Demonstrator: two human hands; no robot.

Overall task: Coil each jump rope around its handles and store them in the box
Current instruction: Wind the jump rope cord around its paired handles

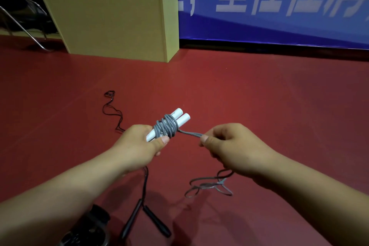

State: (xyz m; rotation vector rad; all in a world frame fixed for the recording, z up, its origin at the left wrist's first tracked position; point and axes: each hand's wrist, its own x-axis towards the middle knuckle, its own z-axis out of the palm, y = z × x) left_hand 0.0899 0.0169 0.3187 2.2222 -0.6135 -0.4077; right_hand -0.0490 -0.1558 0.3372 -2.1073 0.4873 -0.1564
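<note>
- Left hand [139, 145] curled round the lower ends of the two white handles [180, 119], thumb pressed flat against the grey coil just below the wraps.
- White handles held side by side, tilted up and away to the right, their rounded far ends clear of the wrapping.
- Grey rope [166, 128] wound in several tight turns around the middle of both handles, bunched into a thick band.
- Right hand [229, 146] closed, pinching a doubled strand of the grey rope between thumb and curled fingers, just beside the coil.
- Short taut stretch of rope running from the coil across to that pinch.
- Loose remainder of the grey rope [209, 185] hanging below the right wrist and lying in slack loops on the red floor [259, 96].
- Black jump rope [147, 219] lying on the floor beneath the left forearm, its two dark handles close together, thin cord trailing away in wavy bends to a small tangle [109, 94] farther off.
- Pale wooden box [111, 18] standing well apart at the far left, against the blue banner [279, 6] with white lettering.
- Metal chair legs [24, 30] visible left of the box.
</note>
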